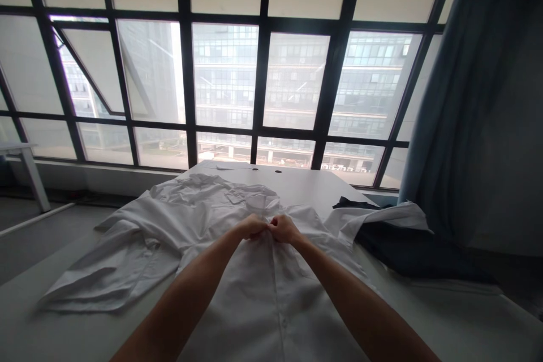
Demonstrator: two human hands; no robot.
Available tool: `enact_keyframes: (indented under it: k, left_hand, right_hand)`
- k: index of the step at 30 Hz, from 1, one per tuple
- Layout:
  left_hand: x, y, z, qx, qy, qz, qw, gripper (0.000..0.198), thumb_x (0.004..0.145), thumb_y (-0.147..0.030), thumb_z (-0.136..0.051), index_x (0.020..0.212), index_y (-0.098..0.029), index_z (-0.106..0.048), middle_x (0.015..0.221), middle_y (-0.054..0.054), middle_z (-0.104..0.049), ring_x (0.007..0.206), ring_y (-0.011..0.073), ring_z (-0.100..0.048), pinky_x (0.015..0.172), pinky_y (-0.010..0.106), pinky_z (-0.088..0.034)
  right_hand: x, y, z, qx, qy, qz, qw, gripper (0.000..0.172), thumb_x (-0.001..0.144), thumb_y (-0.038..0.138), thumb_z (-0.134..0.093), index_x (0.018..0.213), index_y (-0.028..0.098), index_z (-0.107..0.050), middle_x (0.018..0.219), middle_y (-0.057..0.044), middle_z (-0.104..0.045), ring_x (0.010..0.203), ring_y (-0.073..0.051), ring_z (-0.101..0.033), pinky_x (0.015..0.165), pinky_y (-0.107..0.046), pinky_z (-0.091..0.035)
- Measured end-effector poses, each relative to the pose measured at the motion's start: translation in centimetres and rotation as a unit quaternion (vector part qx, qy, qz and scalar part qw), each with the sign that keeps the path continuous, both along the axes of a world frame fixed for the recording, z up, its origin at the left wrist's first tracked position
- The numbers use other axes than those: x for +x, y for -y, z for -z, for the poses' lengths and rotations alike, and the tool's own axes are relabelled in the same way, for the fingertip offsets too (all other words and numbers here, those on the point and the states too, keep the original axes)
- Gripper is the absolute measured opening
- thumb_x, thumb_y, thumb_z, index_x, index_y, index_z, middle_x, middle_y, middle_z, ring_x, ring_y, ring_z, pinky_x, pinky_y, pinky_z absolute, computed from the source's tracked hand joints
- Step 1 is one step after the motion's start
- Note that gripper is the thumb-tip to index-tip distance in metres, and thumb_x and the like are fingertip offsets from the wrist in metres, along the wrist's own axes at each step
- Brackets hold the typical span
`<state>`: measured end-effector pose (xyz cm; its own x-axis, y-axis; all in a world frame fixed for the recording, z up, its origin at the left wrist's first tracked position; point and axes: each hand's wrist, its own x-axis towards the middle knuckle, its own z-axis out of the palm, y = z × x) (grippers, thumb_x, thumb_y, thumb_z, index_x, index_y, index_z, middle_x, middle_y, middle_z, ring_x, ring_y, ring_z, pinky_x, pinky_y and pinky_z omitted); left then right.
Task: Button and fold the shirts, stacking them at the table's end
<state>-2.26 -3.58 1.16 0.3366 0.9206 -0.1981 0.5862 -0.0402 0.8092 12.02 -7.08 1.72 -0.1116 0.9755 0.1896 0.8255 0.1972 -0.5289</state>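
Note:
A white button-up shirt (pixel 250 288) lies front up on the table, its collar (pixel 256 202) at the far end and its button placket running toward me. Just below the collar, my left hand (pixel 253 226) pinches the placket edge from the left. My right hand (pixel 283 228) pinches it from the right, with the fingertips of both hands meeting. Any button between the fingers is hidden. One sleeve of the shirt stretches right, over dark cloth. More white garments (pixel 123 260) lie crumpled to the left.
The white table (pixel 305 181) reaches back toward a large dark-framed window (pixel 224 79). Dark folded clothing (pixel 416 254) lies on its right side. A dark curtain (pixel 458 102) hangs at the right. Another white table (pixel 31 175) stands at the far left.

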Motion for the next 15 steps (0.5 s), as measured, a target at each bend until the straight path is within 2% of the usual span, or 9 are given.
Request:
enact_keyframes:
  k: [3,7,15]
  left_hand:
    - [-0.4,0.9,0.4,-0.014,0.046,-0.03,0.998,0.035,0.085,-0.025,-0.061,0.055,-0.018,-0.045,0.044,-0.005,-0.039,0.04,0.0077,-0.037,0.038,0.021,-0.03]
    - [-0.5,1.7,1.1,0.004,0.095,-0.031,0.995,0.036,0.086,-0.032,-0.062,0.057,-0.017,-0.047,0.043,-0.006,-0.038,0.037,0.0066,-0.035,0.036,0.02,-0.024]
    - [-0.3,1.9,1.9,0.021,0.111,-0.027,0.993,0.031,0.087,-0.028,-0.059,0.059,-0.016,-0.053,0.039,-0.007,-0.039,0.034,0.0065,-0.034,0.036,0.019,-0.023]
  right_hand:
    - [0.3,0.0,1.6,0.034,-0.068,-0.004,0.997,0.019,0.084,0.017,-0.061,0.069,0.013,-0.071,0.06,-0.001,-0.064,0.06,-0.016,-0.062,0.055,-0.019,-0.04]
    - [0.8,0.3,3.7,0.074,-0.133,-0.004,0.988,0.017,0.086,0.021,-0.061,0.077,0.012,-0.072,0.069,-0.004,-0.068,0.064,-0.017,-0.062,0.056,-0.02,-0.042]
    - [1.1,0.6,4.1,0.066,-0.154,-0.001,0.986,0.018,0.085,0.024,-0.061,0.081,0.012,-0.073,0.069,-0.004,-0.068,0.064,-0.019,-0.063,0.059,-0.022,-0.045]
